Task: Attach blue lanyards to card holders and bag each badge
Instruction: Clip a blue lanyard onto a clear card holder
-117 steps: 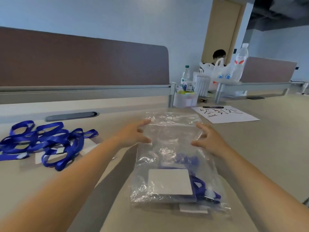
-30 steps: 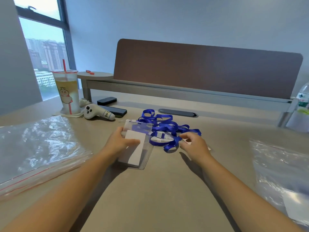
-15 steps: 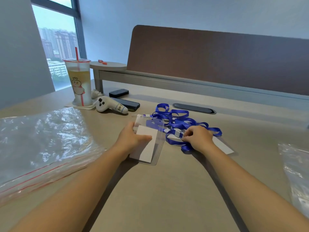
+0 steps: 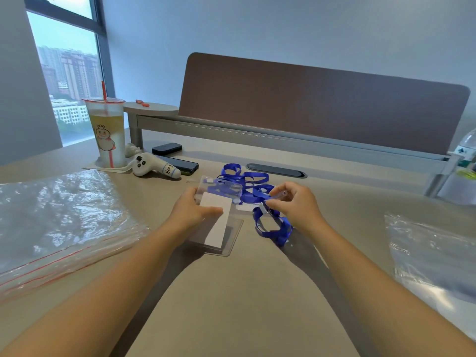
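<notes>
My left hand [image 4: 192, 213] grips the stiff, slick card holder [image 4: 219, 217] on the tabletop [image 4: 244, 292]; my right hand [image 4: 296, 207] pinches a limp blue lanyard [image 4: 270, 228] beside it — I'd hold near its clip end.

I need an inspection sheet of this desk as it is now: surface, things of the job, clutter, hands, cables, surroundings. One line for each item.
Surface: beige desk, matte, with shadows of the arms.
Job's things: clear card holder with a white card inside; blue lanyards in a tangle behind it; clear zip bags at left and at right.
Clutter: drink cup with red straw, small plush toy, dark phone, small black case.
Hands: left hand holds the card holder, thumb on the card; right hand pinches a lanyard end.
Cables: nothing seen; a closed cable port only.
Surroundings: brown divider panel, window at left, water bottle at right edge.
</notes>
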`<state>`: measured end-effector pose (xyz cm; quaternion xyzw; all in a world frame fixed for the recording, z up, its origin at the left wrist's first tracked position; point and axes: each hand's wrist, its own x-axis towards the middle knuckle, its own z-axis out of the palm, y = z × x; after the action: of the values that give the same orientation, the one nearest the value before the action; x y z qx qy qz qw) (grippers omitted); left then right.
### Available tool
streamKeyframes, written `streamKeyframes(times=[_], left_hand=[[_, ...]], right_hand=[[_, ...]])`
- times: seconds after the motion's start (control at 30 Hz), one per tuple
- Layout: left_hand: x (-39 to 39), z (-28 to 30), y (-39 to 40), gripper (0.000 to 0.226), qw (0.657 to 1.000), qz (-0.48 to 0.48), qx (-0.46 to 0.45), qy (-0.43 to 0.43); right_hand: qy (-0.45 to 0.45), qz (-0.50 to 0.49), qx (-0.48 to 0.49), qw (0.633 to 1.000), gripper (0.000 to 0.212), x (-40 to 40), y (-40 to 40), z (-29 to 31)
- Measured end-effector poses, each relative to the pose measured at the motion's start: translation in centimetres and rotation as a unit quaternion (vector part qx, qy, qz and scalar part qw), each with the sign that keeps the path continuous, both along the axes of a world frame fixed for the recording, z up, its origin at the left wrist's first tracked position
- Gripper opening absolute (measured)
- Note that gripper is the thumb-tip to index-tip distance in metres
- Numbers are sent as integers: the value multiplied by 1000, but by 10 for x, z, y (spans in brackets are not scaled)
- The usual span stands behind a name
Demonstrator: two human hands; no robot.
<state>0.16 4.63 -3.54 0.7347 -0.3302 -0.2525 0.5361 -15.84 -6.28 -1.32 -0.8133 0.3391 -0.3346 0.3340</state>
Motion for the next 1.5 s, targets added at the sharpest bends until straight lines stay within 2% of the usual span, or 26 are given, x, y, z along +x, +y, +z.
streamKeyframes(times=[0.13,0.3,0.4,0.5,0.6,0.7,0.83,0.93,1.0,1.1,1.23,1.37,1.5], left_hand=[[-8,3,7,51,1000,-6,-14,11],[-8,8,19,53,1000,-2,-17,4],[-3,6,27,53,1000,3,-19,-2],[0,2,30,53,1000,10,-14,-4],[1,0,28,52,1000,9,-11,2],[2,-1,25,55,1000,11,-17,1],[-2,-1,23,54,1000,13,-10,-11],[-4,0,24,51,1000,6,-11,-21],[-5,-1,25,49,999,2,-7,-31],[-7,-5,26,47,1000,-2,-1,-31],[-9,-6,29,38,999,-23,1,-34],[-13,-5,32,26,999,-41,-9,-35],[-14,-6,32,28,998,-33,-30,-38]], right_hand=[[-18,19,20,999,13,-6,7,4],[-60,36,101,992,11,-2,16,6],[-49,55,72,995,7,8,24,1],[-67,77,53,993,17,18,29,-6],[-79,79,23,994,12,27,33,-13],[-82,69,3,994,29,35,35,-19],[-88,56,-16,994,33,40,35,-19],[-57,48,-66,995,34,42,38,-17],[-27,37,-101,994,27,42,39,-17],[-13,42,-102,994,6,38,41,-19],[-26,35,-159,986,28,32,40,-21],[-34,59,-181,981,30,32,41,-21],[-38,82,-165,982,31,35,48,-23]])
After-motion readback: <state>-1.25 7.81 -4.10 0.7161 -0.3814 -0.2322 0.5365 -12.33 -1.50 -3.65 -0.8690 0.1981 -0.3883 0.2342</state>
